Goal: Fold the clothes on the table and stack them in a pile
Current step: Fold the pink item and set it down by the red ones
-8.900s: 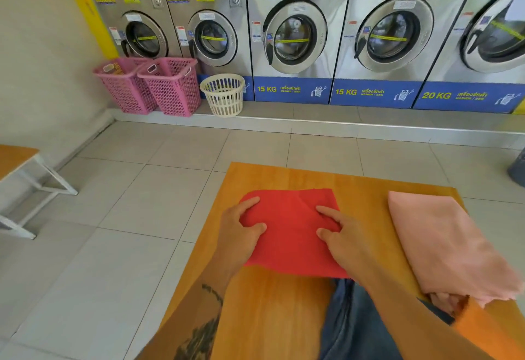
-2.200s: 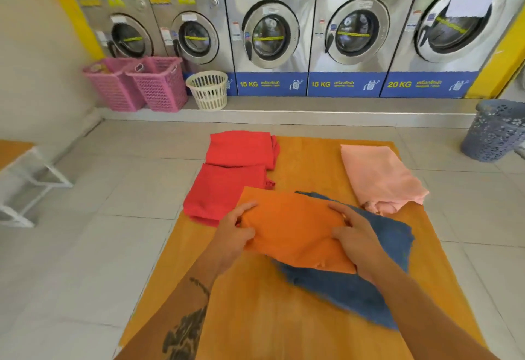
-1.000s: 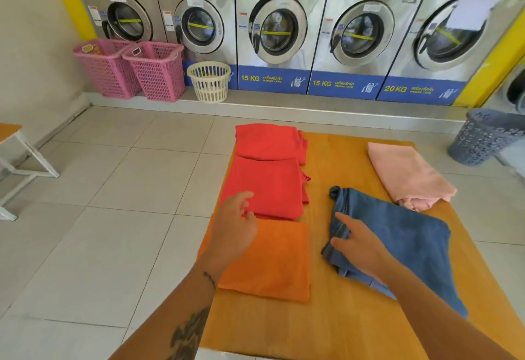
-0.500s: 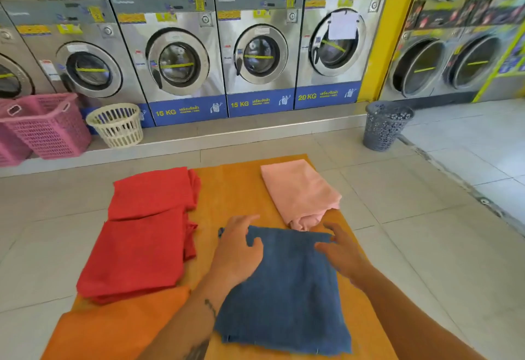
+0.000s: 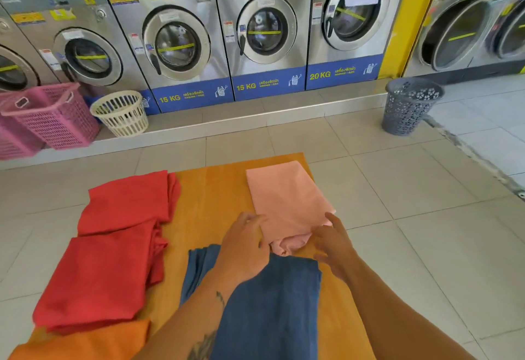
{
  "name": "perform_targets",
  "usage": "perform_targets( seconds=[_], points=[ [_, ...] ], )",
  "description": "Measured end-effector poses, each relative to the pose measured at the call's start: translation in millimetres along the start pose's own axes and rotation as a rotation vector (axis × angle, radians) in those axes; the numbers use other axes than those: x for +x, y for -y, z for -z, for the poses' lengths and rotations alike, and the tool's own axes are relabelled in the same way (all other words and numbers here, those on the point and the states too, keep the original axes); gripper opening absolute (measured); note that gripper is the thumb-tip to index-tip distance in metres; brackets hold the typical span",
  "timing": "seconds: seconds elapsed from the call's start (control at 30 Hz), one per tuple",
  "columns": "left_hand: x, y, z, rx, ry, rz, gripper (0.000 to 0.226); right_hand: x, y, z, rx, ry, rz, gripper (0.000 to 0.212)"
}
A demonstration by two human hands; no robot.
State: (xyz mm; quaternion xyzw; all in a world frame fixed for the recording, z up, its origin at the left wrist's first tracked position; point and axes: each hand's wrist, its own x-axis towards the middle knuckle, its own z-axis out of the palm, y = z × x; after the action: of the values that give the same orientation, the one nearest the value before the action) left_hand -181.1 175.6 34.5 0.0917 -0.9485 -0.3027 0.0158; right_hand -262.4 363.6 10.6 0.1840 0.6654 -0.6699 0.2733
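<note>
Nearest the camera, an orange cloth (image 5: pixel 85 342) lies folded at the table's (image 5: pixel 210 189) left corner, with the blue cloth (image 5: pixel 272 308) beside it under the left forearm. Just beyond, both hands reach the near end of the pink cloth (image 5: pixel 284 192): the left hand (image 5: pixel 244 249) lies at its left corner with fingers curled, the right hand (image 5: pixel 332 243) spread open just off its right corner; neither has clearly closed on the fabric, and the pink edge between them is bunched. To the left, two red cloths (image 5: pixel 113 246) lie folded one behind the other. This looks like the start of taking up the pink piece, either to tidy its fold or to move it. Next, both hands need to pinch the near corners evenly so the fold holds. Nothing is stacked yet; washers (image 5: pixel 176 38) stand far behind.
</note>
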Motion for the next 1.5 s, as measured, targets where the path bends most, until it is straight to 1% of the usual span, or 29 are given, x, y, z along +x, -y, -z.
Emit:
perform_targets(
  seconds=[0.13,0.23,0.3,0.37,0.47,0.53,0.6,0.67,0.77,0.83,0.9,1.0,1.1,1.13,1.23,1.3,1.37,1.4,1.43,1.5],
  points=[
    [41,23,0,0.023,0.075,0.043,0.059,26,6,-24,0.114,-0.006,0.030,0.064],
    [71,41,-12,0.022,0.232,0.072,0.067,45,5,-43,0.127,-0.059,0.028,0.067],
    [80,47,-27,0.028,0.343,0.059,0.068,56,4,-55,0.158,-0.084,0.035,0.069],
    [81,50,-40,0.100,0.372,0.037,0.072,63,6,-66,0.169,-0.100,0.051,0.066],
    [78,51,-43,0.135,0.395,0.023,0.075,75,15,-74,0.066,-0.203,0.115,0.048],
    [78,52,-38,0.062,0.436,0.002,0.071,80,21,-73,-0.035,-0.266,0.155,0.048],
    [78,56,-34,-0.050,0.432,-0.021,0.064,80,28,-65,-0.090,-0.283,0.197,0.051],
    [79,56,-30,-0.177,0.339,-0.004,0.059,78,37,-52,-0.081,-0.230,0.224,0.054],
    [85,49,-13,-0.382,0.069,0.119,0.055,59,55,-25,-0.039,-0.082,0.224,0.056],
    [87,46,-2,-0.387,-0.018,0.162,0.055,37,64,-6,-0.031,0.026,0.234,0.058],
    [85,43,4,-0.415,-0.034,0.219,0.056,11,70,13,-0.079,0.112,0.264,0.060],
    [73,29,11,-0.626,0.039,0.317,0.056,-24,76,42,-0.141,0.253,0.295,0.061],
    [45,10,13,-0.806,0.186,0.413,0.053,-52,79,68,-0.052,0.420,0.261,0.061],
    [32,3,12,-0.899,0.225,0.439,0.051,-60,80,75,-0.002,0.466,0.243,0.062],
    [-7,-13,12,-1.195,0.281,0.413,0.046,-73,77,88,0.112,0.580,0.194,0.066],
    [-33,-25,18,-1.314,0.276,0.401,0.038,-77,73,89,0.097,0.618,0.174,0.066],
    [-57,-29,22,-1.391,0.230,0.453,0.036,-78,67,83,0.032,0.621,0.164,0.064],
    [-68,-27,24,-1.416,0.202,0.472,0.040,-78,63,78,-0.024,0.604,0.166,0.063],
    [-78,-20,26,-1.405,0.165,0.483,0.050,-79,59,71,-0.102,0.578,0.183,0.061],
    [-95,-2,34,-1.279,0.046,0.507,0.068,-84,49,52,-0.274,0.516,0.240,0.059]
  ],
)
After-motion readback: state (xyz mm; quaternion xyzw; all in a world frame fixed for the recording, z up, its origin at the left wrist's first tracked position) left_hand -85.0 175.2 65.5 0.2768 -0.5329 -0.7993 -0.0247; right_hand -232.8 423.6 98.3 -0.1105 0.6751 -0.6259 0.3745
